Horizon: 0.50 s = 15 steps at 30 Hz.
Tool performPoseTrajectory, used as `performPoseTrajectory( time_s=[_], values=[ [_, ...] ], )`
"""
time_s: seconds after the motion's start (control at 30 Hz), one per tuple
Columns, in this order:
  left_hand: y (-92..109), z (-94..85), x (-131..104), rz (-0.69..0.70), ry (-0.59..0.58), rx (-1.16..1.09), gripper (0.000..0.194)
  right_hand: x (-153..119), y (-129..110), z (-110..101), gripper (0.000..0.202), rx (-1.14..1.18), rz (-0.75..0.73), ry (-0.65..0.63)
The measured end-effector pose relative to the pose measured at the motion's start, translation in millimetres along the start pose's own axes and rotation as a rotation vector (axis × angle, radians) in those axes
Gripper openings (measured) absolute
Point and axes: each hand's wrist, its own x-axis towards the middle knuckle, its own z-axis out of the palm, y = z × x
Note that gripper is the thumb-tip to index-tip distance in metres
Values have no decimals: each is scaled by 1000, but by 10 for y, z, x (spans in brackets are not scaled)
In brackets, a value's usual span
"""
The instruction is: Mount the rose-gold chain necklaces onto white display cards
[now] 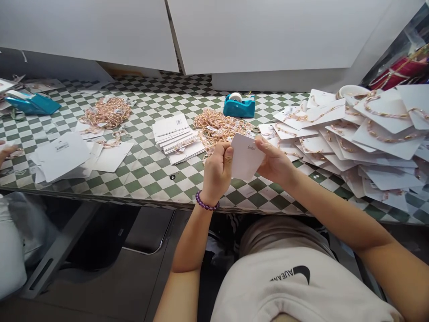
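A white jewelry card (246,158) with small print near its top is held between both hands above the table's front part. My left hand (217,172), with a purple bead bracelet on its wrist, pinches the card's left edge, thumb on the face. On the opposite side my right hand (276,163) grips the right edge, its lower fingers partly behind the card. Just beyond lies a heap of pink-gold beaded chains (217,123). Left of that sits a stack of white cards (170,129).
A teal tape dispenser (239,106) stands behind the chains. Cards with chains on them are piled (385,147) at the right. Farther left are another chain heap (107,112), loose cards (63,154), a second tape dispenser (33,103) and another person's hand (6,152). The tablecloth (150,179) is checkered.
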Motion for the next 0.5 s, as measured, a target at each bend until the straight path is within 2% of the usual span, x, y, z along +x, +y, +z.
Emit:
performPoseTrajectory(
  time_s=[0.2,0.37,0.43,0.5],
  values=[
    [-24,14,-26,127,44,136,39,-56,-8,44,46,-94,-53,-9],
    [-51,31,-34,190,77,139,40,-100,25,5,40,-109,-12,-70],
    [-74,34,-38,170,89,110,40,-96,37,-3,42,-127,-8,-52],
    [-107,21,-35,105,153,21,39,-91,36,11,43,-180,-21,-67]
  ],
)
